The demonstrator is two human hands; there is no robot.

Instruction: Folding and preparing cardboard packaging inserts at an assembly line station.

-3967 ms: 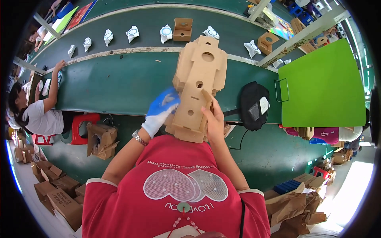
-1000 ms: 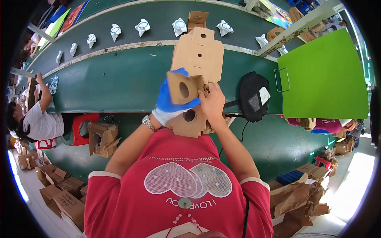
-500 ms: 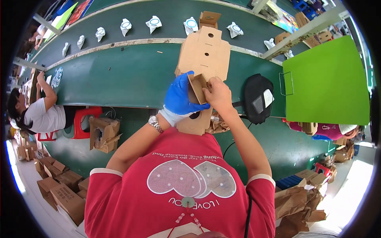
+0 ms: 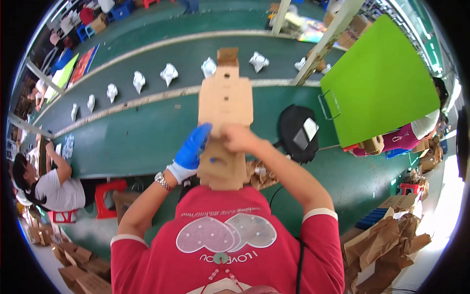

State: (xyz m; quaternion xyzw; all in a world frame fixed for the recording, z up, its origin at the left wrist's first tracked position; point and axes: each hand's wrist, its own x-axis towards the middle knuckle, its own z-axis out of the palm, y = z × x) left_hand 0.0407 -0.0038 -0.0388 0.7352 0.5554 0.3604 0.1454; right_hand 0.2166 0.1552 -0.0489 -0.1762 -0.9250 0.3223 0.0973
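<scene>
My left hand [image 4: 192, 149], in a blue-coated glove, grips the left side of a brown cardboard piece [image 4: 226, 171]. A spot of blue shows at a hole in this piece, which is blurred by motion. My bare right hand [image 4: 239, 138] is closed at the upper part of the same piece, its fingertips blurred. Just beyond both hands lies a stack of flat cardboard box blanks [image 4: 226, 105] with round holes and slots. At its far end a cardboard flap [image 4: 228, 55] stands up.
A black bag [image 4: 297, 132] lies on the green table to the right, with a green board [image 4: 379, 83] beyond it. White wrapped items [image 4: 169, 73] sit in a row on the far belt. A person [image 4: 56, 181] works at the left. Crumpled brown paper [image 4: 379, 247] is at lower right.
The small folded box shape between my hands has opened out. My right hand has moved over the cardboard, and my left fingers have shifted to its left edge. The view has tilted farther ahead.
</scene>
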